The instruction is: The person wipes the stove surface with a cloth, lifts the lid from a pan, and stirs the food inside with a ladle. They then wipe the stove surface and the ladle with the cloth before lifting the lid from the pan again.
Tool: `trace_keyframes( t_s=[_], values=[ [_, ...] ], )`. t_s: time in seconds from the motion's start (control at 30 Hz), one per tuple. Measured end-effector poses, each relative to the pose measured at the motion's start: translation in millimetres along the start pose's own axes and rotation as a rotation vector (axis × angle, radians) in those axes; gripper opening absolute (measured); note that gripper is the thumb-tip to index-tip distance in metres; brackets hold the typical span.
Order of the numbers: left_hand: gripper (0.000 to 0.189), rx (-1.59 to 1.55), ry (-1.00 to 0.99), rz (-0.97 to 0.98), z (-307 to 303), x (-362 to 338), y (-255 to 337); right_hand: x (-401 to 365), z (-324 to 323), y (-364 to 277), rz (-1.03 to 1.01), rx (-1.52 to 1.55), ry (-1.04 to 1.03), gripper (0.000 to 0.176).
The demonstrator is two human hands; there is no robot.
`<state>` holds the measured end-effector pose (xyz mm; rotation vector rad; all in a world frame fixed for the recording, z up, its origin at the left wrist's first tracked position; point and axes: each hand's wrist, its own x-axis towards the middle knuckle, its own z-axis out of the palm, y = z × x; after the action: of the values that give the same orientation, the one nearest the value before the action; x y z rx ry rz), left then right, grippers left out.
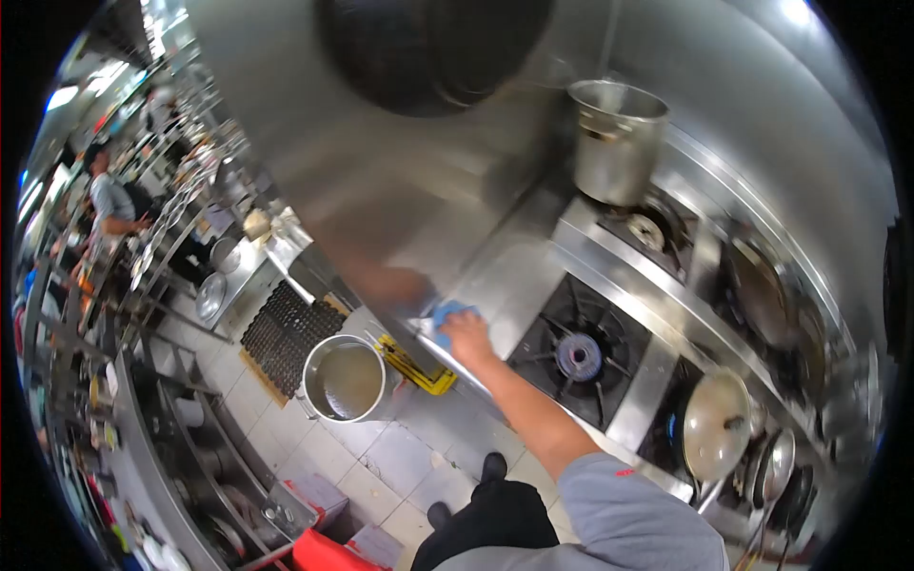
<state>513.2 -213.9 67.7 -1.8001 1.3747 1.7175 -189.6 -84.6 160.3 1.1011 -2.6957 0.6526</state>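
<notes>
My right hand (466, 335) reaches out over the left front corner of the steel stove. Its fingers are closed on a blue cloth (449, 317), which touches the metal where the worktop (514, 276) meets the upright steel panel. The black gas burner (578, 354) lies just to the right of my forearm. My left hand is out of view.
A tall steel pot (617, 157) stands on the back burner. A lidded pan (716, 425) sits at the right. On the floor are a large pot of cloudy liquid (346, 381), a yellow object (433, 381) and a black mat (289, 328). A person (112, 200) stands at the far left.
</notes>
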Motion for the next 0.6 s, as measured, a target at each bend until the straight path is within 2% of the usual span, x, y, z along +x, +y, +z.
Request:
trace_keyframes(
  t_s=[0.07, 0.13, 0.17, 0.23, 0.3, 0.37, 0.43, 0.5, 0.6],
  values=[
    [0.022, 0.095, -0.043, 0.142, -12, 38, 29, -38, -4, -20, -0.073, 0.074, 0.058, 0.022],
    [0.022, 0.166, -0.078, 0.335, -29, 81, 58, -77, -22, -30, -0.041, 0.039, 0.033, 0.022],
    [0.022, 0.052, -0.136, 0.364, -4, 44, 110, -96, -28, -35, -0.047, 0.016, -0.006, 0.023],
    [0.025, 0.072, -0.173, 0.332, 0, 35, 159, -142, -46, -35, 0.031, -0.035, 0.002, 0.023],
    [0.022, 0.053, -0.181, 0.460, 1, 41, 175, -195, -74, -35, 0.263, -0.038, -0.006, 0.032],
    [0.023, 0.109, -0.190, 0.440, 1, 35, 172, -254, -84, -17, 0.317, -0.130, 0.137, 0.035],
    [0.024, 0.163, -0.191, 0.434, -3, 44, 162, -311, -106, -5, 0.451, -0.230, 0.133, 0.025],
    [0.025, 0.307, -0.270, 0.461, -24, 86, 112, -367, -134, 1, 0.635, -0.376, 0.120, 0.026],
    [0.028, 0.471, -0.294, 0.314, -45, 86, 51, -447, -157, 31, 0.911, -0.416, 0.158, 0.032]
  ],
)
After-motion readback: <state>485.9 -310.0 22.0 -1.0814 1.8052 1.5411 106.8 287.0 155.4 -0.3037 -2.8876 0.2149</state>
